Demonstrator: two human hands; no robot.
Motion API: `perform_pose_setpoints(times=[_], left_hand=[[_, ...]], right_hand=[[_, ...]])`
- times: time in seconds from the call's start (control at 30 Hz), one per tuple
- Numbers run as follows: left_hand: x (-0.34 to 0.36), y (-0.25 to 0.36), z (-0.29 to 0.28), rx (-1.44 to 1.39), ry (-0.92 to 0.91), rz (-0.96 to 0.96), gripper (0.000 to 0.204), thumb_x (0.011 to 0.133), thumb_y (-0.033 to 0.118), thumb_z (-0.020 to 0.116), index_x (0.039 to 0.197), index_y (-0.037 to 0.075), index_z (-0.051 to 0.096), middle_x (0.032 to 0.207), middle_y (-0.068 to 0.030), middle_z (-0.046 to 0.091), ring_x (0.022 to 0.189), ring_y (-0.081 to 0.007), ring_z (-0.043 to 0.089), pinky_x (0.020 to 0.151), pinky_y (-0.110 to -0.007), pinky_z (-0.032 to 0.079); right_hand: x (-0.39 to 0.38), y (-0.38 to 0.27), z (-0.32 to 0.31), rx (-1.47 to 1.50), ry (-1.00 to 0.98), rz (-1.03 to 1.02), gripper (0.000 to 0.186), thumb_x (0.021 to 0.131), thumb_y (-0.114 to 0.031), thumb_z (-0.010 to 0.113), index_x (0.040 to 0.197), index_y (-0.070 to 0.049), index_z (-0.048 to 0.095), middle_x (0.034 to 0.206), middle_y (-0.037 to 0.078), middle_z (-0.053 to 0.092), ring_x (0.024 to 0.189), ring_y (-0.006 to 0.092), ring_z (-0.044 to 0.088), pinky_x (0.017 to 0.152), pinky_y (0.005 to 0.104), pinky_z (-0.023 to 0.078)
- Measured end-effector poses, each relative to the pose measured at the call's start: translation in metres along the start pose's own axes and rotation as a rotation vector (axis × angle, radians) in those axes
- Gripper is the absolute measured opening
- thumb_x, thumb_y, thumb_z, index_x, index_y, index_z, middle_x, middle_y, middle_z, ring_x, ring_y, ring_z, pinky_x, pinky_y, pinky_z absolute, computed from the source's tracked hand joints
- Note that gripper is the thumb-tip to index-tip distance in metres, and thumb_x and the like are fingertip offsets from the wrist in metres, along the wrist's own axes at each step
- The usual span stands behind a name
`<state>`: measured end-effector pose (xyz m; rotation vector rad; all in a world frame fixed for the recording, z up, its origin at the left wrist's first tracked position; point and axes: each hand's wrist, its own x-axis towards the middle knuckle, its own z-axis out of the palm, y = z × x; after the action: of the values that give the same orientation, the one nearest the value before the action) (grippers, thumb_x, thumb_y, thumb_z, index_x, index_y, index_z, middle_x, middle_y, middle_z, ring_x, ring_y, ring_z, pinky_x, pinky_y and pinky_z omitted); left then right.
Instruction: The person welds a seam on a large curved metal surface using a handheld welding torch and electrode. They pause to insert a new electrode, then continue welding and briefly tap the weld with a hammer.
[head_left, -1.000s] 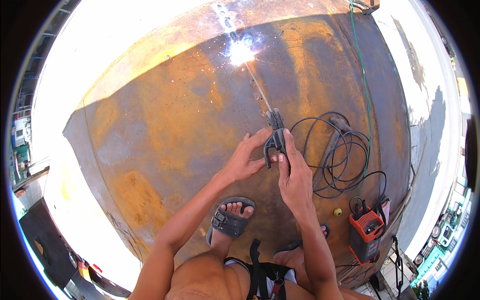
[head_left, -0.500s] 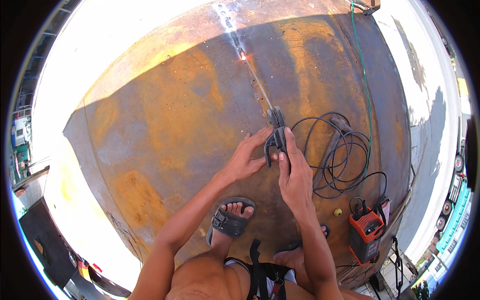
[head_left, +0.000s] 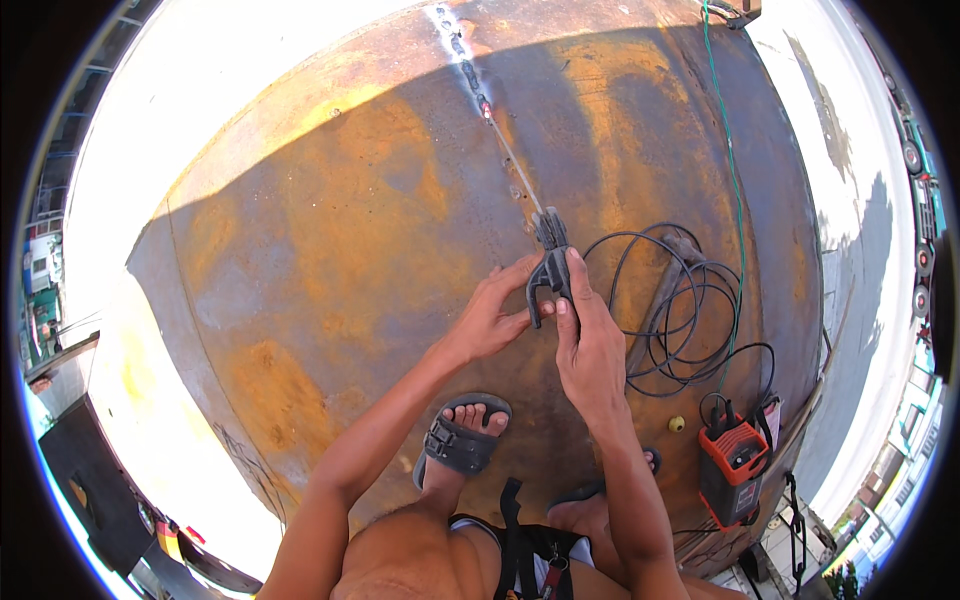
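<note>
A black welding electrode holder (head_left: 552, 262) is between my two hands. My right hand (head_left: 592, 355) is closed around its handle from the right, thumb and fingers along the grip. From the left, my left hand (head_left: 495, 312) steadies the holder with its fingertips, near the lever. A thin grey welding rod (head_left: 518, 168) runs from the jaws up to a seam (head_left: 465, 70) of dark, whitish-edged weld spots. The rod's tip meets a small red-glowing spot there. Beneath lies a large rusty metal sheet (head_left: 330, 220), its far part sunlit.
Black cable (head_left: 690, 320) lies coiled to the right, over a hammer-like tool (head_left: 668, 285). An orange and black welding machine (head_left: 735, 465) stands at the near right, beside a small yellowish round thing (head_left: 676, 424). A green line (head_left: 733, 170) crosses the right side. My sandalled foot (head_left: 465, 430) rests on the sheet.
The bright orange glow and sparks at the rod's tip have died down to a small red spot. The holder has shifted slightly toward the seam; both hands have hardly moved.
</note>
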<state>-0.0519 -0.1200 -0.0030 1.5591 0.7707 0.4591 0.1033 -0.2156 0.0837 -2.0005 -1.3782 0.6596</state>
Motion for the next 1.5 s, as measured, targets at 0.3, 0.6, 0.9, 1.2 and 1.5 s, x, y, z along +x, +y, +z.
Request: perform_pose_setpoints(times=[0.3, 0.6, 0.9, 1.2, 1.5], left_hand=[[0.0011, 0.0004, 0.0004, -0.004, 0.012, 0.009, 0.070, 0.100, 0.042, 0.079, 0.159, 0.011, 0.056, 0.163, -0.0181, 0.057, 0.152, -0.0442, 0.051, 0.127, -0.067, 0.028], [0.0023, 0.0005, -0.0004, -0.001, 0.025, 0.064, 0.067, 0.098, 0.030, 0.079, 0.158, 0.007, 0.057, 0.160, -0.0201, 0.060, 0.147, -0.0436, 0.056, 0.122, -0.054, 0.038], [0.0028, 0.0006, 0.0000, 0.006, 0.026, 0.062, 0.068, 0.098, 0.031, 0.079, 0.158, 0.007, 0.056, 0.160, -0.0203, 0.060, 0.147, -0.0430, 0.057, 0.121, -0.052, 0.040], [0.0043, 0.0011, 0.0001, 0.020, 0.039, 0.072, 0.069, 0.098, 0.030, 0.081, 0.158, 0.005, 0.057, 0.158, -0.0214, 0.061, 0.145, -0.0432, 0.058, 0.120, -0.050, 0.044], [0.0059, 0.0022, -0.0010, -0.001, 0.047, 0.092, 0.071, 0.097, 0.028, 0.083, 0.158, 0.002, 0.055, 0.154, -0.0238, 0.064, 0.142, -0.0431, 0.061, 0.118, -0.049, 0.047]], right_hand=[[0.0018, -0.0011, -0.0003, 0.002, 0.003, -0.002, 0.061, 0.113, -0.019, 0.059, 0.171, -0.025, 0.041, 0.093, 0.017, 0.064, 0.074, 0.0408, 0.068, 0.065, 0.0516, 0.054], [0.0017, -0.0016, -0.0005, -0.005, -0.006, 0.002, 0.061, 0.113, -0.019, 0.059, 0.172, -0.024, 0.041, 0.092, 0.016, 0.064, 0.073, 0.0397, 0.068, 0.064, 0.0512, 0.054], [0.0019, -0.0012, 0.0001, -0.003, -0.004, 0.003, 0.062, 0.113, -0.019, 0.059, 0.172, -0.024, 0.041, 0.091, 0.016, 0.064, 0.073, 0.0393, 0.068, 0.063, 0.0509, 0.054], [0.0035, -0.0002, 0.0014, -0.005, 0.005, -0.001, 0.062, 0.113, -0.018, 0.059, 0.172, -0.025, 0.041, 0.091, 0.016, 0.064, 0.072, 0.0384, 0.067, 0.064, 0.0502, 0.054], [0.0051, -0.0025, 0.0008, -0.009, -0.007, 0.012, 0.061, 0.114, -0.020, 0.058, 0.172, -0.025, 0.040, 0.092, 0.015, 0.064, 0.073, 0.0382, 0.067, 0.064, 0.0503, 0.054]])
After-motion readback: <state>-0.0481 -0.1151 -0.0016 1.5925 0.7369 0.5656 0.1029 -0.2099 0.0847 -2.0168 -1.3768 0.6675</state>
